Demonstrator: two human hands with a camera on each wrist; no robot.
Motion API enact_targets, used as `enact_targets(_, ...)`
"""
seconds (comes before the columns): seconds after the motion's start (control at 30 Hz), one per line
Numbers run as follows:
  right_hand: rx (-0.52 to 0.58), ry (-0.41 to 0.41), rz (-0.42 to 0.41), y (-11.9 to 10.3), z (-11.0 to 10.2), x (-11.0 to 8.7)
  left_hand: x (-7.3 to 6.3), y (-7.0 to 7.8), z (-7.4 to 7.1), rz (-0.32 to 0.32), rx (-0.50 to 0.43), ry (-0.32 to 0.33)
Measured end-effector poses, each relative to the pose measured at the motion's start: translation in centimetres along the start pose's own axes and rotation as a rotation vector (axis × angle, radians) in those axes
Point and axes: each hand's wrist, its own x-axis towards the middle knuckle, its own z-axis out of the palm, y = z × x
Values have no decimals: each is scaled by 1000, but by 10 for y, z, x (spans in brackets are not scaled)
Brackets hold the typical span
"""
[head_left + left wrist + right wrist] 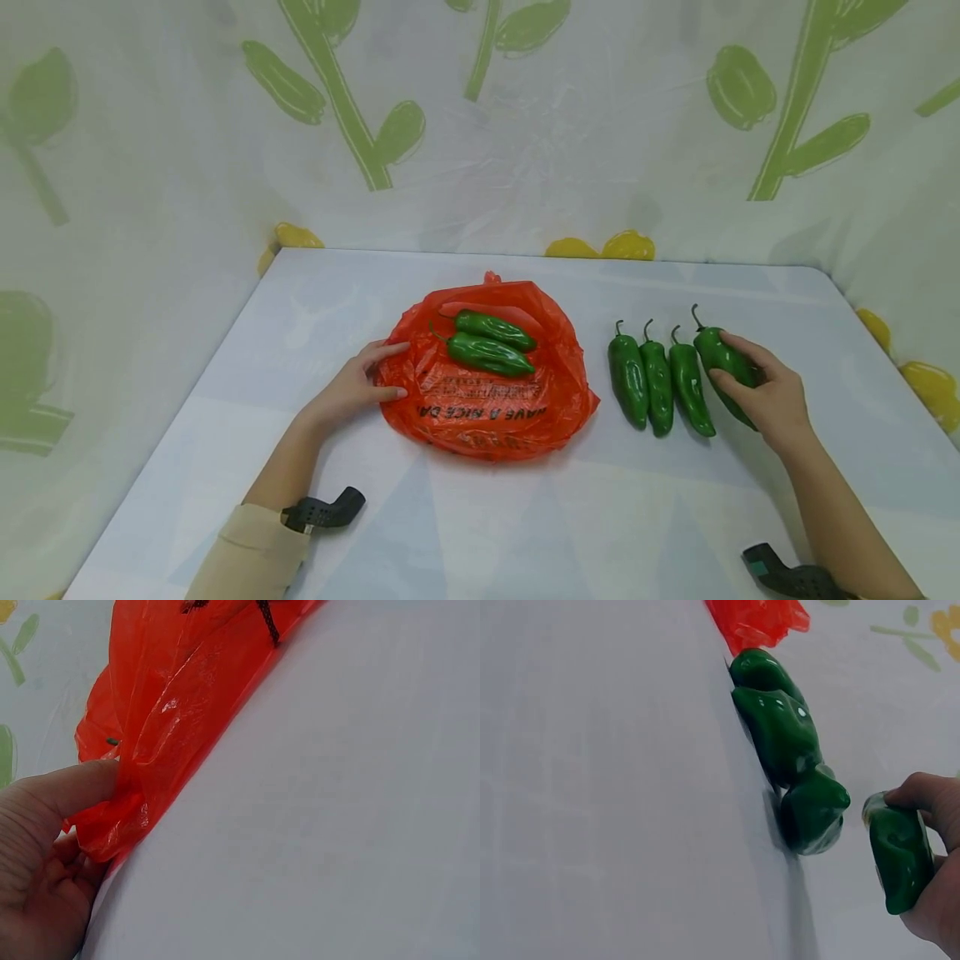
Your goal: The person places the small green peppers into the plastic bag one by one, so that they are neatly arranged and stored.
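A red plastic bag (480,417) with dark printing lies on the table, and two green chili peppers (491,354) rest on top of it. My left hand (356,385) pinches the bag's left edge; in the left wrist view the crumpled red plastic (124,817) sits between thumb and fingers. To the right of the bag, three more green chili peppers (658,387) stand side by side in a row, stems pointing away. My right hand (772,400) grips another green chili pepper (723,358) at the row's right end. The right wrist view shows that held pepper (900,859) apart from the others.
The white table (525,517) has pale triangle shapes on it. Behind and beside it hangs a pale backdrop (600,125) with green plant prints and yellow shapes. Black straps (322,510) are worn on both wrists.
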Motion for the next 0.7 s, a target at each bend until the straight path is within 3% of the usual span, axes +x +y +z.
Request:
enact_targets(0.43, -49, -14, -73, -21, 16, 4, 0, 0, -1, 4, 9, -3)
enact_targets(0.7, -19, -27, -145, -30, 22, 5, 0, 1, 0, 0, 13, -4)
